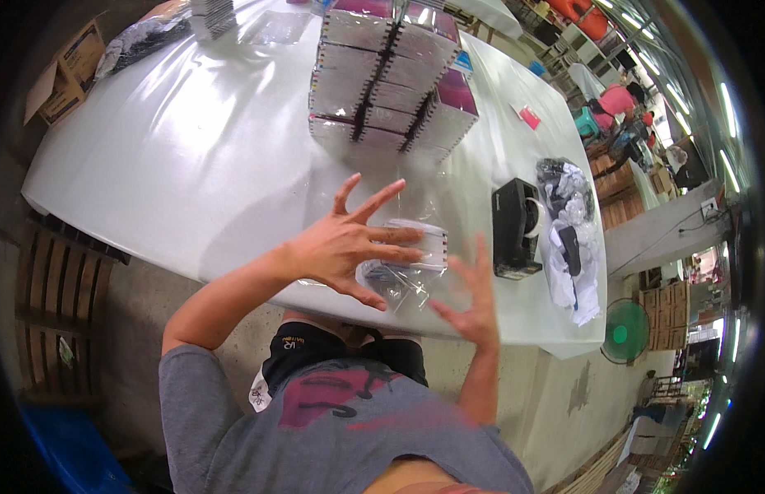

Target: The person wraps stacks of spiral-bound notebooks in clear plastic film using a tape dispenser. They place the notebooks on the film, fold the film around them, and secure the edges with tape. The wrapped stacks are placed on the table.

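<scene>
Close to the table's front edge lies a small stack of white cards or booklets [432, 245], with dark marks along its right edge. Clear plastic wrap [407, 288] spreads around and in front of it. My left hand [354, 247] reaches over the stack from the left, fingers spread, some of them over its top; whether they press on it I cannot tell. To the right of the stack, my right hand [473, 296] is raised, blurred by motion, its fingers apart and nothing seen in them.
Beyond my hands stand tall stacks of wrapped packs [382, 82] on the white table [177, 173]. A black tape dispenser [514, 230] and crumpled clear plastic bags [572, 239] are at the right. A cardboard box [69, 78] is at far left, a green fan [625, 331] beyond the right edge.
</scene>
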`<state>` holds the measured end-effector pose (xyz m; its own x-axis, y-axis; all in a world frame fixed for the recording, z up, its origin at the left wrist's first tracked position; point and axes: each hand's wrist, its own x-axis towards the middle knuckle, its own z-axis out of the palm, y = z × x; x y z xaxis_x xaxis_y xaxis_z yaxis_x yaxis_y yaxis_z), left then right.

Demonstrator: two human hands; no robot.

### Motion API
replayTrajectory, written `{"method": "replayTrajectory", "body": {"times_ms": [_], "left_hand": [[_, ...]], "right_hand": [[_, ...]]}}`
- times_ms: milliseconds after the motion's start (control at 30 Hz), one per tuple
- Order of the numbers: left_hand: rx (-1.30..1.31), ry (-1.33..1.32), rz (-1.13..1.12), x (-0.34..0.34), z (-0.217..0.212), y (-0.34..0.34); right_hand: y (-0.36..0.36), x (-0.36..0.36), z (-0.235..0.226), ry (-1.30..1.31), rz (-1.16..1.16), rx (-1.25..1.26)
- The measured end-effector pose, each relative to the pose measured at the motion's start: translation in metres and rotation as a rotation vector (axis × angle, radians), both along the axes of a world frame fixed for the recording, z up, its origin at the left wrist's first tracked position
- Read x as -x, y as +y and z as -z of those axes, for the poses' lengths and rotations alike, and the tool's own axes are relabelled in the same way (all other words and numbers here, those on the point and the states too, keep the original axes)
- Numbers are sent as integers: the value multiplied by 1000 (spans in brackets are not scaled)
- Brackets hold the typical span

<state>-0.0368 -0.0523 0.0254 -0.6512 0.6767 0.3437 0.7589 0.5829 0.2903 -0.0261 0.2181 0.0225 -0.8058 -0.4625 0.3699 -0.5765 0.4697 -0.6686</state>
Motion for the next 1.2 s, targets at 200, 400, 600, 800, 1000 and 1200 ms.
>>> {"method": "replayTrajectory", "body": {"times_ms": [200,400,600,800,1000,1200], "left_hand": [[90,-10,5,-3,-7,-3],[113,-4,-57,-3,-12,-2],[87,22,-36,-2,-10,-4],[138,-16,-65,-6,-12,-3],[143,-2,-60,-5,-10,-3],[148,-7,-50,-6,-13,-4]], "right_hand": [[109,42,-13,10,730,71],[177,83,25,-464,827,21],[171,92,29,-835,704,327],[167,70,43,-801,576,857],[187,53,73,-604,707,593],[130,44,13,-301,806,169]]}}
